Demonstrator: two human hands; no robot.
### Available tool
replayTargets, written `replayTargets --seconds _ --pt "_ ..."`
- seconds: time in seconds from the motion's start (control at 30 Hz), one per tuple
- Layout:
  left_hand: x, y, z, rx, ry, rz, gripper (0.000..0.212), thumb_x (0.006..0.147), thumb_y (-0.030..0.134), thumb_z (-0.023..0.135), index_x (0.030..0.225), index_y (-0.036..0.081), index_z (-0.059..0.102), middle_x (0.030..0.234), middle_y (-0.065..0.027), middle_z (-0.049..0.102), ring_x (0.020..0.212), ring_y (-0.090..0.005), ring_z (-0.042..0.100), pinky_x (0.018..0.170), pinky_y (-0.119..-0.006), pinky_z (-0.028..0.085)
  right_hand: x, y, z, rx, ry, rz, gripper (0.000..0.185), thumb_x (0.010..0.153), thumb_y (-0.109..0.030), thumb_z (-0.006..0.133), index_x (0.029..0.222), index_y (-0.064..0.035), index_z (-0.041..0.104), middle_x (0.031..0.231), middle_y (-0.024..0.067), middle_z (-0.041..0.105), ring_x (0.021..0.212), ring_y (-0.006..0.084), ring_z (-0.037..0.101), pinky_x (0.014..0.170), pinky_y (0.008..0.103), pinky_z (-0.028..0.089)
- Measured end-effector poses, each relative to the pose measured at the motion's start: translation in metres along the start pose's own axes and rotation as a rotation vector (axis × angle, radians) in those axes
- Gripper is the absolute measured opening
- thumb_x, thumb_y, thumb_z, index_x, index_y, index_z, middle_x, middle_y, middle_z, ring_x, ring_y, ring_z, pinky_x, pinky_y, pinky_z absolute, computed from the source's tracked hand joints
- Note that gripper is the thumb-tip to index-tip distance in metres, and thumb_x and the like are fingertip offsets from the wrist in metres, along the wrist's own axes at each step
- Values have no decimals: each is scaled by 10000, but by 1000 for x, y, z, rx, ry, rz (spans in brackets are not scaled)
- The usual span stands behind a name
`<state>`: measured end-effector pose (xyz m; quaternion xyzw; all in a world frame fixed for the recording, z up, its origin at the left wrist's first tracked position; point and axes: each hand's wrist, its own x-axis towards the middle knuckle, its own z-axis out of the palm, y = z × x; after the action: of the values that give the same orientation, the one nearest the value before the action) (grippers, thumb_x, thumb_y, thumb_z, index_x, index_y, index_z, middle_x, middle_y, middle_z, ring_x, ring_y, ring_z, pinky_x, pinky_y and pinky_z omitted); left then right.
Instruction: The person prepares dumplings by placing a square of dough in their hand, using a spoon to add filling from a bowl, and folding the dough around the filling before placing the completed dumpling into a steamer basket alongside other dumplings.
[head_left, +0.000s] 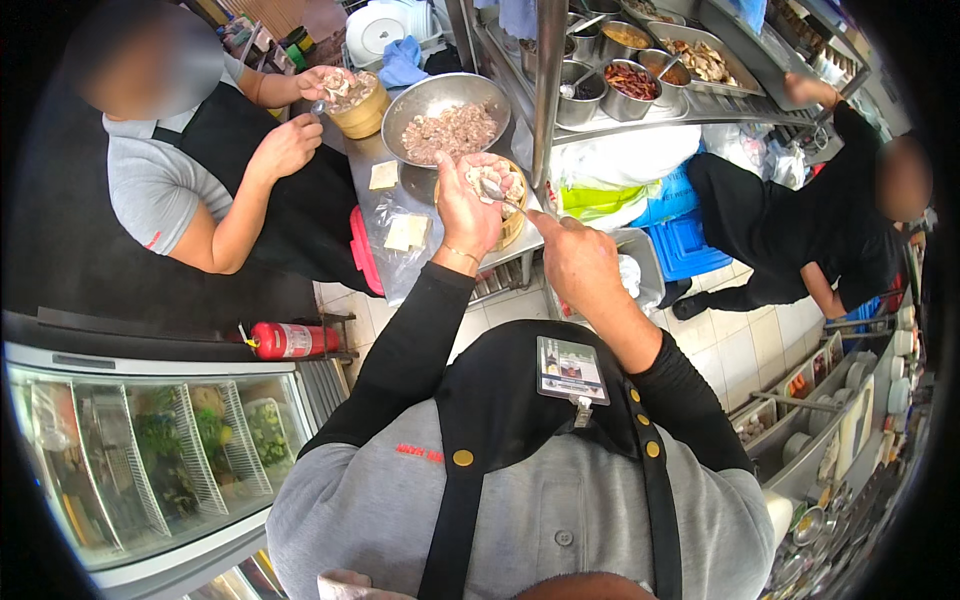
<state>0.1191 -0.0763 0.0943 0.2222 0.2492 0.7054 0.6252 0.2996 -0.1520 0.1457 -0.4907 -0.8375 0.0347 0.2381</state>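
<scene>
My left hand (471, 206) is raised over a round bamboo steamer (512, 234), its fingers cupped around a dumpling wrapper with filling (480, 178). In my right hand (577, 255) is a metal spoon (504, 195), its bowl against the filling. Filled dumplings partly show in the steamer behind my left hand. Just beyond stands a large steel bowl (409, 112) with minced meat filling (450, 131). Left of my hand, square wrappers (407, 232) lie on a clear plastic bag (382, 217), and another wrapper (383, 175) lies on the steel table (375, 259).
A co-worker (217, 165) at the left holds a dumpling and spoon by a second bamboo steamer (360, 120). A steel shelf post (550, 90) rises right of the bowl, beside food pots (630, 109). Another person (802, 195) is at the far right.
</scene>
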Motion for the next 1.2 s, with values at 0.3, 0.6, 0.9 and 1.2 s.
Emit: replayTargets --seconds 0.3,0.6,0.9,1.2 --pt "19 -10 -41 -281 -138 -98 533 1073 500 488 1146 -12 617 1095 -122 688 1015 -274 647 1011 -464 497 -16 8 -2 10 -23 39 412 837 -28 632 1232 -118 707 815 179 698 732 379 715 665 474 579" --pt "-45 -5 7 219 -216 -30 555 902 -108 584 1413 24 413 1251 -181 669 1185 -289 671 1022 -382 538 -105 48 19 387 164 476 170 1043 -118 622 1163 -92 740 868 156 736 737 205 698 686 351 528" --pt "-34 -24 -10 483 -135 -31 252 906 73 791 1112 22 657 917 12 691 719 -52 608 638 -238 505 -113 41 15 374 -4 612 184 1062 -182 613 1110 -60 742 750 103 681 638 139 568 629 314 475" --pt "-49 -15 7 747 -284 65 300 892 51 800 1140 20 634 1013 -26 648 857 -89 596 775 -261 506 -129 49 32 478 83 644 183 1060 -182 617 1093 -54 744 842 120 736 741 151 642 697 326 508"
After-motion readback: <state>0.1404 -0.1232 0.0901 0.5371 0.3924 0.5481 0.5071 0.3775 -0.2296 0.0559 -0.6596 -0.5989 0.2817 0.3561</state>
